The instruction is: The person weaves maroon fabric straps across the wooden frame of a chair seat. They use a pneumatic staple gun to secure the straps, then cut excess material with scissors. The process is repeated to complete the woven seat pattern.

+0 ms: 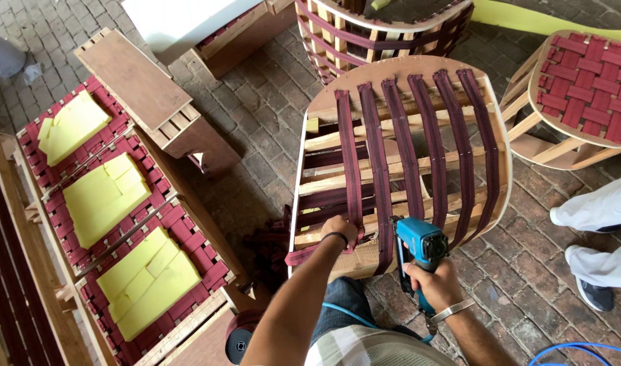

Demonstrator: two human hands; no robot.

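Observation:
A curved wooden chair frame (pixel 500 163) lies in front of me, with several dark red webbing straps (pixel 405 142) stretched lengthwise over it. My left hand (pixel 341 230) presses the near end of one strap against the frame's front rail. My right hand (pixel 436 285) grips a blue pneumatic staple gun (pixel 419 247), its nose close to the rail just right of my left hand. A blue air hose (pixel 568 352) runs off toward the lower right.
A long wooden sofa frame (pixel 26 176) with red webbing and yellow foam pieces (pixel 104 196) lies at left. Wooden boxes (pixel 148 95) stand behind it. More webbed chair frames (pixel 581 88) stand at back and right. Another person's legs (pixel 598 237) are at right. A webbing roll (pixel 239 342) sits near my knee.

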